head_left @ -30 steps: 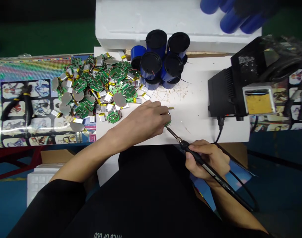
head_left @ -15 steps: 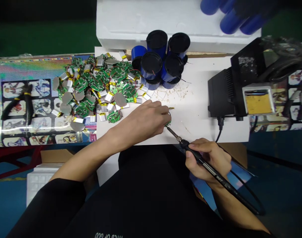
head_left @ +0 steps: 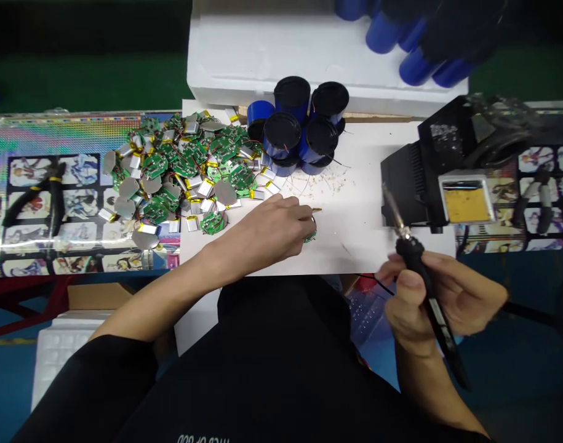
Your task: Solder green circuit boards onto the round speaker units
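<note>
My right hand (head_left: 440, 301) is closed round the black handle of a soldering iron (head_left: 413, 255). The iron's metal tip points up and to the left, in the air in front of the soldering station (head_left: 403, 184). Over the white work surface (head_left: 350, 240), my left hand (head_left: 281, 229) is closed, its fingers pinched on a small green circuit board (head_left: 311, 235). Most of that board is hidden behind the fingers; only its right edge and a bit of wire show. To the left of this hand lies a heap of circuit boards (head_left: 184, 157) with small silver battery cells wired to them.
Several blue cylinders with black ends (head_left: 283, 132) stand behind my left hand. A white foam box (head_left: 272, 49) carries more blue cylinders (head_left: 383, 34). The station's sponge tray (head_left: 468, 203) is at the right. Black-handled pliers (head_left: 55, 191) lie far left, cutters (head_left: 537, 203) far right.
My right hand has drawn the soldering iron away from the board, to the right, and turned its tip upward. My left hand stays in place on the board. The view has shifted slightly.
</note>
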`<state>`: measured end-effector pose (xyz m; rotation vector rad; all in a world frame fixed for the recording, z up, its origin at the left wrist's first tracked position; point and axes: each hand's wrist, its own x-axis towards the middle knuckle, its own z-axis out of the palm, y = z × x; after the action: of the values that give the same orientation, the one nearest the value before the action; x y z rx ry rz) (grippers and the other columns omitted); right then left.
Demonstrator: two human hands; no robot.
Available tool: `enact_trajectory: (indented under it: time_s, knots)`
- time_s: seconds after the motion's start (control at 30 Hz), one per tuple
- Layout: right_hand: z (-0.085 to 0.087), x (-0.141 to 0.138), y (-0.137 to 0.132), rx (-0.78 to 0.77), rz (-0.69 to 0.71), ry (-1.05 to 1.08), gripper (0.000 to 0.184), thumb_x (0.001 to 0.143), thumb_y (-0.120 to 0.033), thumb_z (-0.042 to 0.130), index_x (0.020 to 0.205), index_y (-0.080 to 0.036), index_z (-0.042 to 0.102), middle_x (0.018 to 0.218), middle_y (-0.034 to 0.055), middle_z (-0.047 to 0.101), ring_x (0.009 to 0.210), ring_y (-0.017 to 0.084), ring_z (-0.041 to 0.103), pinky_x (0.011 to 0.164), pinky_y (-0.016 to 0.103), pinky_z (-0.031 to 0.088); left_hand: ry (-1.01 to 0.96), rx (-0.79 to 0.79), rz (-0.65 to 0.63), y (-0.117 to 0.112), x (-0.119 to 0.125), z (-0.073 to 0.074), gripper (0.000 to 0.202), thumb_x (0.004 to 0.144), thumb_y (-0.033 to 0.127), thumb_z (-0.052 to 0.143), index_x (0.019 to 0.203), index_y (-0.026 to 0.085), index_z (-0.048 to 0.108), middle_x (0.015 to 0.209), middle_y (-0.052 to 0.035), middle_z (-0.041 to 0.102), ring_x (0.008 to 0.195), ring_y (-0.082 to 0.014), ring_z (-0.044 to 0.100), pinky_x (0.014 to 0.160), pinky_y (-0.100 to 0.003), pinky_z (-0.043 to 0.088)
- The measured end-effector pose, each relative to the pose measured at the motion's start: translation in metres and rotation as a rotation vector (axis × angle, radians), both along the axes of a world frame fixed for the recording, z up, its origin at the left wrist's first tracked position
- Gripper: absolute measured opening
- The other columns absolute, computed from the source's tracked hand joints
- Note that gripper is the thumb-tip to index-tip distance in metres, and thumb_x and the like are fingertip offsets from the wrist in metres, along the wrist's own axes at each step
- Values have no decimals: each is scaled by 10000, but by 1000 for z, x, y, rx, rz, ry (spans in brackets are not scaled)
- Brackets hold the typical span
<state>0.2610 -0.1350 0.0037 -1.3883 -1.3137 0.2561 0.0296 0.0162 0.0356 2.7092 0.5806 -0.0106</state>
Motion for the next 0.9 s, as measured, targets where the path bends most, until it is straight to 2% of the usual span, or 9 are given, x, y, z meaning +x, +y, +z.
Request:
enact_trajectory:
  time_s: [0.17,0.23,0.33,0.4,0.47,0.6,0.67,0.77,0.9]
  knots:
    - [-6,-25,39,119,-27,70,408,1076,-520,566,1364,-259,690,1044,83,790,740,267,826,460,353,627,-41,16,-4,0,-2,-5,114,1026,168,605,1015,160,718,1050,-76,743,1014,-253,654,885,-385,449]
    - [-9,-27,55,97,24,30,328,1109,-465,512,1270,-262,713,1022,78,809,735,252,822,525,372,650,-84,26,3,0,-7,-7,129,1041,175,585,1022,164,713,1046,-76,745,1034,-259,654,892,-393,463]
    - [-13,-25,83,105,114,-121,109,1063,-257,623,1159,-268,671,1112,71,810,945,266,825,821,459,683,-181,-1,54,-4,-16,-15,130,1056,237,595,1060,181,712,1219,-108,726,1171,-295,639,977,-434,497]
    - [-18,-23,103,135,115,-236,242,977,-170,718,1173,-265,612,1183,85,788,1093,294,793,970,529,633,-272,-73,128,-11,-20,-26,166,1031,347,671,1088,194,703,1412,-148,642,1316,-329,592,1079,-477,501]
    - [-22,-23,123,151,88,-323,320,942,-149,747,1188,-257,574,1210,106,776,1125,304,768,989,552,603,-366,-169,227,-20,-21,-42,259,980,420,747,1097,200,677,1511,-179,561,1405,-339,552,1140,-489,506]
    - [-30,-27,152,128,77,-405,286,969,-165,710,1203,-254,572,1239,114,764,1125,301,718,962,523,586,-500,-286,389,-37,-19,-61,97,1002,266,692,1030,201,626,1463,-186,598,1333,-285,635,1087,-436,569]
    - [-33,-28,161,119,98,-423,260,984,-159,674,1209,-254,585,1225,107,761,1100,298,700,917,498,591,-551,-371,415,-38,-27,-53,113,986,262,716,984,208,616,1422,-169,637,1277,-265,675,1055,-413,585]
    - [-34,-26,168,142,123,-430,283,985,-126,643,1234,-252,593,1197,101,764,1053,294,691,863,481,597,-601,-455,458,-24,-58,-23,226,920,315,818,940,219,615,1370,-132,692,1262,-259,689,1070,-422,576]
    - [-39,-24,171,195,160,-459,306,980,-123,646,1255,-250,605,1172,96,771,1042,293,711,891,490,598,-714,-293,698,30,-114,14,300,844,355,869,890,221,605,1353,-113,696,1325,-274,647,1108,-431,547]
